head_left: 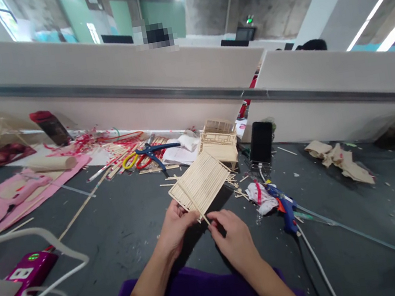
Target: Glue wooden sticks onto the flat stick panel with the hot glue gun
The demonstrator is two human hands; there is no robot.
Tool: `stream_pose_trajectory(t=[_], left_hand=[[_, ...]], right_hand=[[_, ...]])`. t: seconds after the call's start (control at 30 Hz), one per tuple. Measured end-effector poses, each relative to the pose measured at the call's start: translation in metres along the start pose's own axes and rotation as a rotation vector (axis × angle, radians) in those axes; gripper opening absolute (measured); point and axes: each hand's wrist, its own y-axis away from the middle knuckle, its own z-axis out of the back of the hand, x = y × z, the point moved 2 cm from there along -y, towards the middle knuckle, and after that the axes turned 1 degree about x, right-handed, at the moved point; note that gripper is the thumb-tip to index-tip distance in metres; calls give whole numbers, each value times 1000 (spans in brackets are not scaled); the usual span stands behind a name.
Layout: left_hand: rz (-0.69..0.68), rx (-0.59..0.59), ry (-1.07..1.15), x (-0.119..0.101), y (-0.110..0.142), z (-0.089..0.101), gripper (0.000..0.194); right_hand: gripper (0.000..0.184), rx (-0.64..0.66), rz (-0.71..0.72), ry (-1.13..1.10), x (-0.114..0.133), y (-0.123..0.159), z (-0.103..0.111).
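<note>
A flat panel of thin wooden sticks (206, 179) laid side by side is tilted up above the dark table. My left hand (176, 227) grips its near left corner, thumb on top. One loose-looking stick (190, 197) lies across the panel, and its near end sticks out past the edge. At that end my right hand (231, 236) is closed, thumb and forefinger pinching the stick. Just behind the panel stands a small wooden stick model (219, 142) with a railed back, partly covered by the panel.
Blue-handled pliers (152, 151), yellow-handled scissors (130, 160) and many sticks lie behind on the left. To the right are a phone (261, 142) on a stand, a blue glue gun (287, 209) with its cable, and crumpled paper (340, 162). A purple power strip (20, 289) sits at left.
</note>
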Motion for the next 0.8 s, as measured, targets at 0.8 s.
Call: stream_pose_trajectory(t=[0.8], left_hand=[[139, 169, -25, 1, 2, -1, 61]], right_hand=[[32, 19, -556, -1001, -18, -9, 1]])
